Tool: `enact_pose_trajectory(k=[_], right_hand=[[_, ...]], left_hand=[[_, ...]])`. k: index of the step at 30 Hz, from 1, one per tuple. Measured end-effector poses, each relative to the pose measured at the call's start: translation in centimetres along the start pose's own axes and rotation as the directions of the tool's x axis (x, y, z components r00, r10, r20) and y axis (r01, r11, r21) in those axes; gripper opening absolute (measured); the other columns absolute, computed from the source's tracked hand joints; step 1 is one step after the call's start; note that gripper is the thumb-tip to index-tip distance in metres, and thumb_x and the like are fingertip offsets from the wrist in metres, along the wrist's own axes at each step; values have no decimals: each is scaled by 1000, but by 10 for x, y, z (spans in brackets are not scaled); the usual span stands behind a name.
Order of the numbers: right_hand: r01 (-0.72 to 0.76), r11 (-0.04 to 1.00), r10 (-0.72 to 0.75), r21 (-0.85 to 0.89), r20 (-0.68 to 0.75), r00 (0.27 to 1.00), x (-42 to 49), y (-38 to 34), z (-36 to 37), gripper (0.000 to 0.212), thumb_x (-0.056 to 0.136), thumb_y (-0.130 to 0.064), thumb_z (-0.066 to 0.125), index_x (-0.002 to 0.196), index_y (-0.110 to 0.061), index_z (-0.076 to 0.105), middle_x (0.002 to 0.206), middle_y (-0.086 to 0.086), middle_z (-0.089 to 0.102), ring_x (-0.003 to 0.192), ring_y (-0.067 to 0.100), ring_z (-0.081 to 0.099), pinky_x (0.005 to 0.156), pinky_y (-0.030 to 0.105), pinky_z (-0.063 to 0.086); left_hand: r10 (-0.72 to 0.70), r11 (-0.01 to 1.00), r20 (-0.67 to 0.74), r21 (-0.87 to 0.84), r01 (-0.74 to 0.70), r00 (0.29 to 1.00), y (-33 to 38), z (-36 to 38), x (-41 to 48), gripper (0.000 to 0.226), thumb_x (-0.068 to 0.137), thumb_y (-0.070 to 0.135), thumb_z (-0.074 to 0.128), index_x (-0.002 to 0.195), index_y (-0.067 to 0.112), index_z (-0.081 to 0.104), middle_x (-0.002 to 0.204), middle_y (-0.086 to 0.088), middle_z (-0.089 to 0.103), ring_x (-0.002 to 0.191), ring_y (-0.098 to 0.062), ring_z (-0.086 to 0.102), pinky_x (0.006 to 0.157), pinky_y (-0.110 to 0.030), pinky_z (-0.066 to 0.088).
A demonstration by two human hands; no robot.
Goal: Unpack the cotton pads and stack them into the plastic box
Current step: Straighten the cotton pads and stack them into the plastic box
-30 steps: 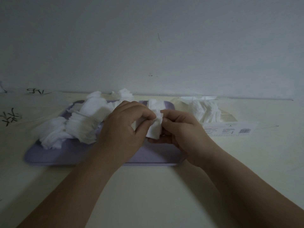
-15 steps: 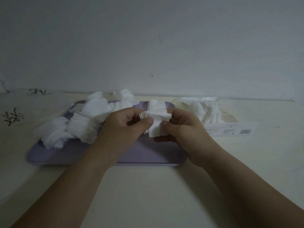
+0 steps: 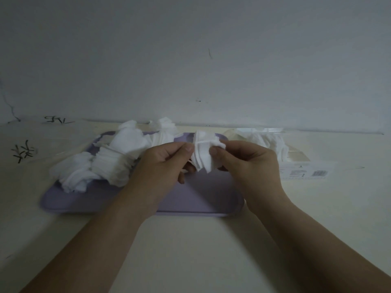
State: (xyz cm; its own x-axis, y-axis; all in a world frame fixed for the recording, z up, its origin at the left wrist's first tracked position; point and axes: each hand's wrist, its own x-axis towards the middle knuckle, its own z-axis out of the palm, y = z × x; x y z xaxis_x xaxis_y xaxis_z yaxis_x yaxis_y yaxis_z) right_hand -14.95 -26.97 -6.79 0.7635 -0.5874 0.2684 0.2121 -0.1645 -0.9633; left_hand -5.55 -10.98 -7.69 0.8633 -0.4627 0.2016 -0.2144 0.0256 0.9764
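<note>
— What have you got there?

— A small bundle of cotton pads [image 3: 204,154], tied round with a thin white band. I hold it up over the purple tray [image 3: 203,195]. My left hand [image 3: 163,163] pinches its left edge between thumb and forefinger, and my right hand [image 3: 245,163] grips its right side the same way.

— Where are the other pads?

— Loose heaps of pads [image 3: 101,163] lie on the left half of the tray. More pads [image 3: 264,140] sit in the clear plastic box [image 3: 296,157], just beside the tray on the right, by the wall [image 3: 190,60].

— And the tray?

— Flat on the pale surface [image 3: 190,250], between my forearms and the wall. A clear wrapper with a barcode lies by the box [image 3: 304,172].
</note>
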Motion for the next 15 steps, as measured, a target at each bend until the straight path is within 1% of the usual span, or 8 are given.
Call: enact_pose_trajectory(k=[3,5,7,9,10,12,13,15], right_hand=[[5,1000,-5,-16,-11,1000,0,0,-1,8,85,-14,86,90,-21,86,77,-4,80,75,9,72,82,36,58],[13,999,-14,-41,-9,1000,0,1,-2,9,86,-15,84,81,-23,85,74,1,78,71,11,68,75,34,54],[11,996,-14,-83,-31,999,2,4,-3,11,87,-17,82,76,-22,80,73,7,76,68,13,66,72,37,54],[-10,995,5,-98,-55,998,4,6,-4,9,87,-19,81,78,-20,78,71,7,75,67,16,69,77,46,62],[-30,996,25,-89,-52,998,5,7,-5,9,88,-19,81,79,-19,79,71,6,76,68,17,71,80,51,64],[-70,997,69,-42,-29,997,6,8,-4,10,89,-17,82,80,-17,81,71,5,77,67,17,72,81,54,65],[-91,996,91,-10,-15,996,6,8,-4,10,90,-15,82,81,-15,81,71,5,77,66,17,72,80,53,66],[-123,991,122,49,14,992,5,7,-2,9,91,-12,82,82,-11,81,70,6,75,66,16,71,78,48,67]], left_hand=[[-32,999,-49,-3,32,998,-2,-1,1,21,99,32,65,90,23,81,78,-2,73,76,-26,59,69,-41,46],[-52,999,-94,3,52,994,-3,-2,2,24,102,28,64,87,22,81,76,1,73,75,-24,59,71,-41,46],[-18,998,-196,58,30,980,-1,-3,3,28,104,27,61,83,20,77,68,9,69,69,-18,57,69,-36,46],[69,987,-315,162,-18,947,3,-7,5,30,106,30,55,82,20,70,59,16,63,60,-8,53,65,-31,44],[107,981,-344,188,-43,933,5,-10,6,30,108,30,53,83,20,67,58,16,63,57,-4,52,61,-30,44],[134,984,-307,153,-90,942,11,-10,3,30,109,30,50,86,22,66,59,9,66,55,-8,53,58,-29,45],[130,986,-256,132,-98,958,14,-9,1,29,109,30,50,87,22,67,61,5,66,55,-11,53,58,-30,45],[119,986,-134,129,-102,984,15,-2,-4,27,108,27,52,87,23,69,62,4,65,54,-12,51,55,-25,44]])
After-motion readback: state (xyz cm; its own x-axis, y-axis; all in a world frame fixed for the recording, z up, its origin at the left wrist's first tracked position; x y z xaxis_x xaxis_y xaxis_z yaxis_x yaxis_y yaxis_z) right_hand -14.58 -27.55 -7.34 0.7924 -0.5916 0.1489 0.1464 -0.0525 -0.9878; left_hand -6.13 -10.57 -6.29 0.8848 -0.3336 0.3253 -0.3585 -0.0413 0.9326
